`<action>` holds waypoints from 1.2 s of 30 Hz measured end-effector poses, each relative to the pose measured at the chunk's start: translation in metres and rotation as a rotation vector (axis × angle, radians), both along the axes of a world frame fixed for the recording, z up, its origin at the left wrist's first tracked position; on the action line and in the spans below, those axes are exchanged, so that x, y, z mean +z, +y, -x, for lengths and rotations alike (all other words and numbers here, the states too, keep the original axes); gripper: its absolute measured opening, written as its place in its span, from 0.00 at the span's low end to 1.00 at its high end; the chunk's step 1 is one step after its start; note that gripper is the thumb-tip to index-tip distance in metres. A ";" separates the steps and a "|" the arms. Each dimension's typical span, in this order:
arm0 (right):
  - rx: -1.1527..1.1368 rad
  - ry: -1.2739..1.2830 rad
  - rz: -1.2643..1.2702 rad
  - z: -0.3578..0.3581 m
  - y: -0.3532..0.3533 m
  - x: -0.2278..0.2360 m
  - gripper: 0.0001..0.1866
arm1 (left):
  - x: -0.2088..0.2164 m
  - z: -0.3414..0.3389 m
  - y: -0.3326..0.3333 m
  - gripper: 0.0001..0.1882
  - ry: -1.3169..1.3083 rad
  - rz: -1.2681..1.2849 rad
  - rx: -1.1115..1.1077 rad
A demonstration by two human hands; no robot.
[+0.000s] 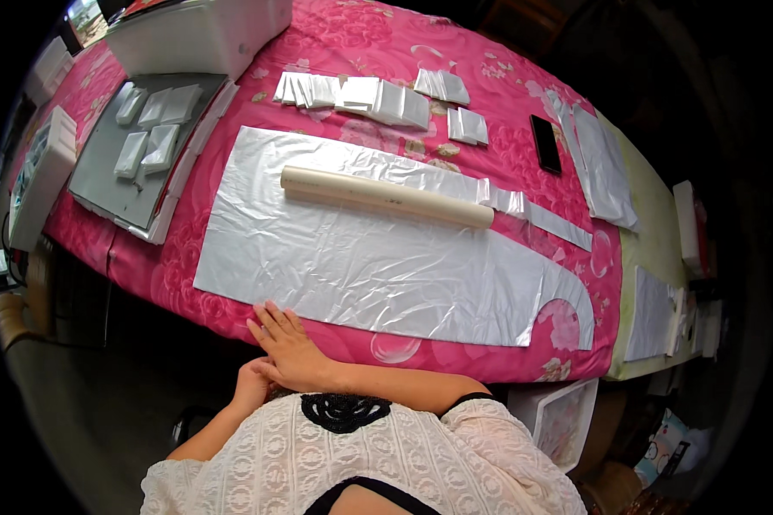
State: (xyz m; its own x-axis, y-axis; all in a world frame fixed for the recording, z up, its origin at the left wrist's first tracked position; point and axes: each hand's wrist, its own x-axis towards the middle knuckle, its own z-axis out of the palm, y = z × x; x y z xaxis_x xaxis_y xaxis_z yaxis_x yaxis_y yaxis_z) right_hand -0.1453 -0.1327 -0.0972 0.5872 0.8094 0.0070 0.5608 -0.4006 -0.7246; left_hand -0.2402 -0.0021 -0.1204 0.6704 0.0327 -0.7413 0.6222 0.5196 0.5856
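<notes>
A large silvery-white plastic carrier bag (pixel 318 266) lies spread flat and creased on the table, its handle strips toward the right. Across its upper part rests a cream tube (pixel 386 196), slightly slanted. My right hand (pixel 294 350) reaches across my body, palm down with fingers stretched out, at the near table edge by the bag's lower border. Nothing is held in it. Close beside its wrist is my left hand (pixel 252 384), touching the right hand; its fingers are mostly hidden.
Folded white plastic packets (pixel 382 100) lie in rows beyond the bag. More packets sit on a grey board (pixel 103 184) at left, near a white bin (pixel 197 39). A black phone (pixel 545 144) and more folded plastic (pixel 605 163) lie at right on the pink floral cloth (pixel 361 30).
</notes>
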 end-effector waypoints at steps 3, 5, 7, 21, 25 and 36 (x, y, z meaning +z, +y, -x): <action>0.178 -0.038 -0.032 -0.012 -0.009 0.013 0.22 | 0.021 -0.016 0.000 0.07 -0.096 -0.314 -0.271; 0.282 -0.124 -0.043 -0.040 -0.026 0.021 0.14 | 0.024 -0.026 0.009 0.06 -0.189 -0.686 -0.670; 0.385 -0.238 -0.040 -0.072 -0.049 0.022 0.08 | 0.061 -0.047 -0.003 0.03 -0.168 -0.616 -0.541; -1.321 -0.041 -0.479 -0.400 -0.267 0.009 0.14 | 0.062 -0.092 -0.022 0.15 -0.237 -0.112 -0.441; -1.433 -0.205 0.173 -0.404 -0.266 -0.005 0.22 | 0.062 -0.091 -0.019 0.15 -0.229 -0.126 -0.420; -0.495 -0.312 0.099 -0.189 -0.233 0.037 0.28 | 0.068 -0.111 -0.033 0.16 -0.519 -0.285 -0.668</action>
